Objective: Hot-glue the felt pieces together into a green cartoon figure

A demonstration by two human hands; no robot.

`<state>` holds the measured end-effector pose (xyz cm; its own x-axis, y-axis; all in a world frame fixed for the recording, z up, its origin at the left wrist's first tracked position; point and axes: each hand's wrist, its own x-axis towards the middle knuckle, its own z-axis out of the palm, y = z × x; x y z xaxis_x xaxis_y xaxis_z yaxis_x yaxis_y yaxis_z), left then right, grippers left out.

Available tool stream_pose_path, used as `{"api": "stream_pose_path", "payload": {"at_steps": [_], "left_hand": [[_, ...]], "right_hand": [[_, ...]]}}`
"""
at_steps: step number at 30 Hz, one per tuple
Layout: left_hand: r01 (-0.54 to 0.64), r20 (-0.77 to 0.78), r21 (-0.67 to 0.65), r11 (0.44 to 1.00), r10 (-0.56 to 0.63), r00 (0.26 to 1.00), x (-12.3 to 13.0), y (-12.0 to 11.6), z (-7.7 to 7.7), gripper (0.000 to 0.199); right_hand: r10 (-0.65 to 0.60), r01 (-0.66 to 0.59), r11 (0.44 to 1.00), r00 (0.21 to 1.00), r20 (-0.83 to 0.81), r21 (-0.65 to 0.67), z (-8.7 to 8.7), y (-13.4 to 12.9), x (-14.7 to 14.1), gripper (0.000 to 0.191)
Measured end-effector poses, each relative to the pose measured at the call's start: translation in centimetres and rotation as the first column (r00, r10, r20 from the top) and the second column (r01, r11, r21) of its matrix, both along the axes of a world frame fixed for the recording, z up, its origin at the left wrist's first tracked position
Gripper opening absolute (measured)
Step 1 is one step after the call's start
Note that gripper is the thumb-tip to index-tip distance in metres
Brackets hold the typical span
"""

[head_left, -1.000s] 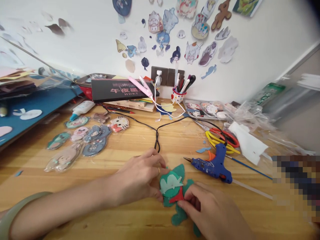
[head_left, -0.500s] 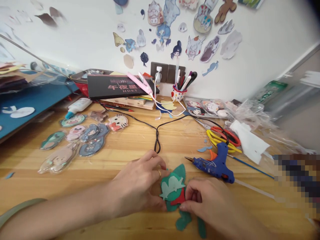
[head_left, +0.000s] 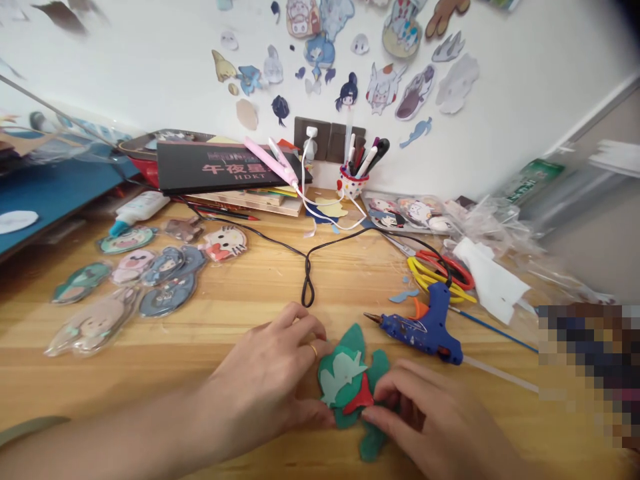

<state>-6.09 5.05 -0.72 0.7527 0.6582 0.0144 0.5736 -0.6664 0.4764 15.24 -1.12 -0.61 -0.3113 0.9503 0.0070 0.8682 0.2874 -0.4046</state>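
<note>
A layered green felt figure (head_left: 340, 377) lies on the table, with a pale green jagged layer on top. A small red felt piece (head_left: 361, 398) sits at its lower right. My left hand (head_left: 285, 373), a ring on one finger, curls around the figure's left edge, fingers above and thumb below. My right hand (head_left: 425, 413) is closed at the figure's right side, thumb and forefinger around a dark green felt piece (head_left: 379, 367). Part of this piece is hidden by the fingers. More dark green felt (head_left: 371, 445) shows below the right thumb; I cannot tell whether it is joined.
A blue glue gun (head_left: 420, 330) lies right of the hands, its nozzle pointing left. Behind it are scissors (head_left: 443, 270). A black cord (head_left: 307, 283) loops mid-table. Plastic-covered character pieces (head_left: 170, 290) and a glue bottle (head_left: 143, 210) lie left. A pen cup (head_left: 353, 181) stands by the wall.
The dark green piece at my right hand has shifted, and part of it now shows above the fingers. My left hand stays at the figure's edge. The view has turned slightly.
</note>
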Motion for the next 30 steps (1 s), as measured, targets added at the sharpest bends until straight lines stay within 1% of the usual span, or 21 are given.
{"api": "stream_pose_path", "payload": {"at_steps": [3, 5, 10, 12, 15, 17, 20, 24, 30], "left_hand": [[0.0, -0.004, -0.015, 1.0, 0.0, 1.0, 0.1, 0.0, 0.0, 0.046], [0.006, -0.01, -0.013, 1.0, -0.006, 1.0, 0.1, -0.1, 0.0, 0.045], [0.004, -0.012, -0.002, 1.0, -0.004, 1.0, 0.1, -0.2, -0.1, 0.043], [0.004, -0.012, -0.008, 1.0, -0.005, 1.0, 0.1, -0.1, -0.2, 0.042], [0.01, -0.002, -0.012, 1.0, -0.01, 1.0, 0.2, -0.1, -0.2, 0.042], [0.01, 0.001, -0.011, 1.0, -0.01, 1.0, 0.2, 0.0, -0.2, 0.042], [0.012, -0.006, -0.012, 1.0, -0.012, 1.0, 0.2, 0.0, -0.1, 0.04], [0.006, -0.017, -0.016, 1.0, -0.006, 1.0, 0.2, -0.1, 0.0, 0.036], [0.005, -0.016, -0.011, 1.0, -0.005, 1.0, 0.3, -0.2, 0.0, 0.035]], "right_hand": [[-0.006, 0.006, 1.0, 1.0, -0.024, 0.008, -0.4, -0.2, 0.1, 0.005], [0.002, -0.001, 1.0, 0.999, -0.033, 0.006, -0.6, -0.2, 0.1, 0.007], [-0.039, 0.038, 0.998, 0.999, -0.01, -0.049, -0.6, 0.0, 0.1, 0.009], [-0.041, 0.041, 0.998, 0.999, -0.002, -0.051, -0.6, 0.1, 0.1, 0.009], [-0.035, 0.035, 0.999, 0.999, -0.009, 0.004, -0.5, 0.1, 0.2, 0.009], [-0.012, 0.015, 0.998, 0.999, -0.048, 0.067, -0.6, 0.1, 0.3, 0.007], [0.04, -0.027, 0.992, 0.993, -0.108, 0.124, -0.8, 0.1, 0.4, 0.008], [0.067, -0.052, 0.988, 0.993, -0.102, 0.143, -1.2, 0.0, 0.5, 0.006], [0.062, -0.049, 0.988, 0.995, -0.082, 0.144, -1.0, 0.1, 0.3, 0.005]]}}
